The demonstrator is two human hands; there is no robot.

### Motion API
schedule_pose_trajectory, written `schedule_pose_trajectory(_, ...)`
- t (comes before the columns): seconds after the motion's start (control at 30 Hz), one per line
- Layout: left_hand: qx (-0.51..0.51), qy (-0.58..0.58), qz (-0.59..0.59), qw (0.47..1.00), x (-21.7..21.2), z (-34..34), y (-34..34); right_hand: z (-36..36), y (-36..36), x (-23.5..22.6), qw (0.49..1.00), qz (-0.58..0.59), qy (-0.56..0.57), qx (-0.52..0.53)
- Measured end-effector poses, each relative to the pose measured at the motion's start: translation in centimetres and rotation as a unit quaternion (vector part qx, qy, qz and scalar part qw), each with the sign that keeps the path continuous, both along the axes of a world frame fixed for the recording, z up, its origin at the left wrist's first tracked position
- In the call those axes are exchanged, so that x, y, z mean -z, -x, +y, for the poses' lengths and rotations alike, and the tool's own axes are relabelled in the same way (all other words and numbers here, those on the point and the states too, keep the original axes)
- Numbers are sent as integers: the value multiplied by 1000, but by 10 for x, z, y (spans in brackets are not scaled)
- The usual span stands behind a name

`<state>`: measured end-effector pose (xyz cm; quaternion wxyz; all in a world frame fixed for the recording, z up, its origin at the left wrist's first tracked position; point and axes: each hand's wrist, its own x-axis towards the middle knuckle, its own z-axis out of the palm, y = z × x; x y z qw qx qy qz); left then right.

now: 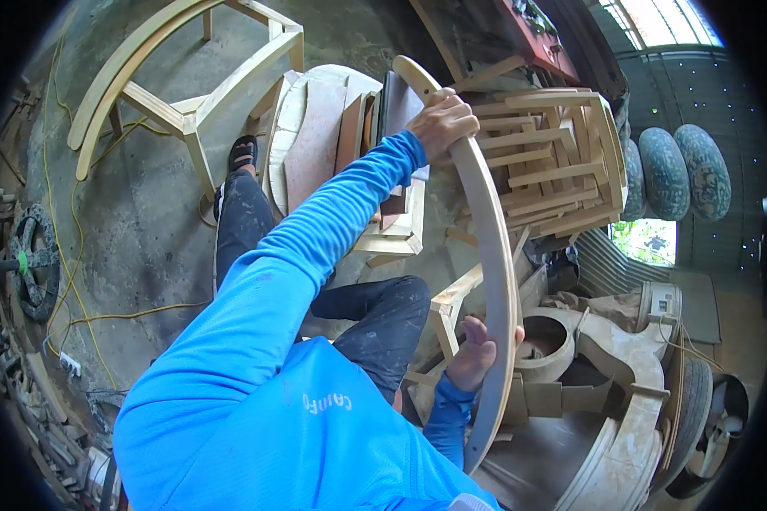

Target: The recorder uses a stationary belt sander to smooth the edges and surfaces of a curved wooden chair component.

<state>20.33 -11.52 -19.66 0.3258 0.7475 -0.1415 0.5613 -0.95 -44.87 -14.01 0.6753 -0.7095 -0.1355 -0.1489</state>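
Taking the middle of your view as the dial's centre, the long curved board [493,247] runs from 12 o'clock down to 5, bowing out toward 3. Its face is greyish, its edge pale wood, and its upper end rounded. Both your hands are clamped on it, well apart from each other. Your left hand [441,123], at 1 o'clock, wraps over the board near its top end. Your right hand [473,358], toward 5 o'clock, grips the lower part, with the thumb on the near side and fingertips showing past the far edge.

At 11 o'clock, just beside your left forearm, you have a pile of pale slabs [315,140]. A stack of wooden frames [554,175] stands at 2 o'clock, beyond the board, with dark mottled inner tubes [663,175] further out. Around 4 o'clock, outward from your right hand, lie a cream curved piece [635,362] and a tyre [694,409]. A curved wooden frame [243,78] stands on the concrete floor [162,255] at 10 o'clock. A black spoked wheel [51,243] sits near the rim at 9, and a yellow cable [136,316] trails between 8 and 9.
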Motion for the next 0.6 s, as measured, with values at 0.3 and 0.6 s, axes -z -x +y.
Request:
schedule_pose_trajectory(0.3,-28,63,44,997,-64,-36,18,-58,-39,-150,966,-205,157,-17)
schedule_pose_trajectory(0.6,212,-38,324,921,-121,-82,76,-51,-21,-288,902,-321,280,-68)
